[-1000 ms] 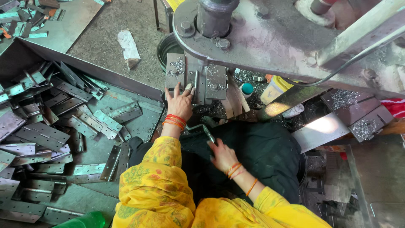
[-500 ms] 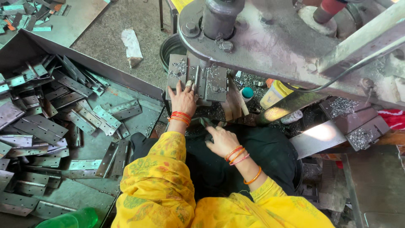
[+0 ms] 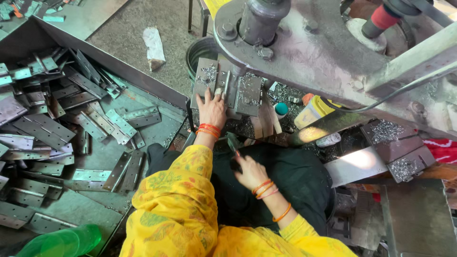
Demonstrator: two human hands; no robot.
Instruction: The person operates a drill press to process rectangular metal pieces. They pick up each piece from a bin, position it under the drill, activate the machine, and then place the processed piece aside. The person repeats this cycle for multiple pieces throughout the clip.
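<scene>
My left hand (image 3: 211, 108) reaches up to the press bed and grips a grey metal hinge (image 3: 223, 85) lying on the die plate (image 3: 245, 97) under the ram (image 3: 259, 19). My right hand (image 3: 248, 172) rests over my dark lap, fingers curled around a small dark-green metal piece (image 3: 233, 142). Both wrists wear red and orange bangles, and the sleeves are yellow.
A big metal tray (image 3: 119, 66) on the left holds several grey hinges (image 3: 85, 123). Metal shavings lie on the press parts (image 3: 402, 166) at right. A yellow bottle (image 3: 312, 110), a teal cap (image 3: 281, 109), a dark bucket (image 3: 200, 52) and a green bottle (image 3: 62, 242) are nearby.
My left hand has moved up onto the hinge on the die. My right hand has drawn back down toward my lap with the small piece.
</scene>
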